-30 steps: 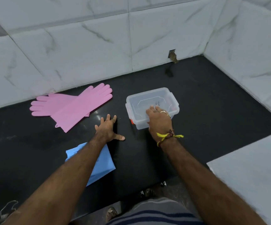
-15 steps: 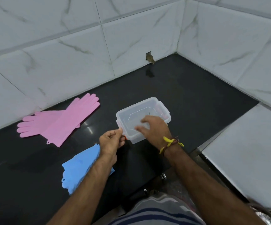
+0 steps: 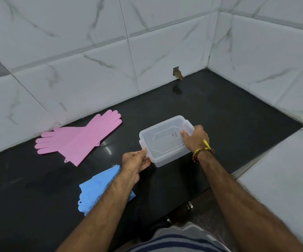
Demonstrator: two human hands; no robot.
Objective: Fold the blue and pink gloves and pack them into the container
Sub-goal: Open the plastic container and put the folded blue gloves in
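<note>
Both hands, left hand [image 3: 135, 160] and right hand [image 3: 195, 138], grasping container [image 3: 162, 140] ends, long axis seemingly left-near to right-far

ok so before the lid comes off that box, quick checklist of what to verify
1. Left hand grip on the left latch of the container: ok.
2. Right hand on the right latch: ok.
3. Latches released: cannot tell.
4. Lid off: not ok, it looks closed.
5. Pink gloves folded: not ok, lying flat and crossed by the wall.
6. Blue gloves within reach: ok, under the left forearm, unfolded.
</note>
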